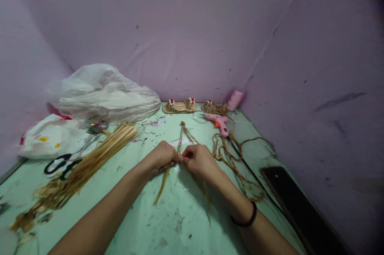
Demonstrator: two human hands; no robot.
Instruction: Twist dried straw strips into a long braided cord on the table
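Observation:
Both hands meet at the middle of the green table (162, 227), pinching a braid of dried plant fibre (180, 143). My left hand (164, 155) is closed on it from the left, and my right hand (199, 159) grips it from the right with thumb and fingers together. The braid runs from a knotted top at the far side down to my fingertips. Loose flat strands (162, 187) hang out below both hands. Exactly how the strands cross between the fingertips is hidden.
At left lie a bundle of dried fibre strips (90, 167), black-handled scissors (61, 165) and plastic bags (105, 95). A pink glue gun (220, 123), coiled braided cord (231, 163), woven slippers (180, 107) and a pink thread spool (235, 100) sit back right. A dark flat object (300, 207) lies right.

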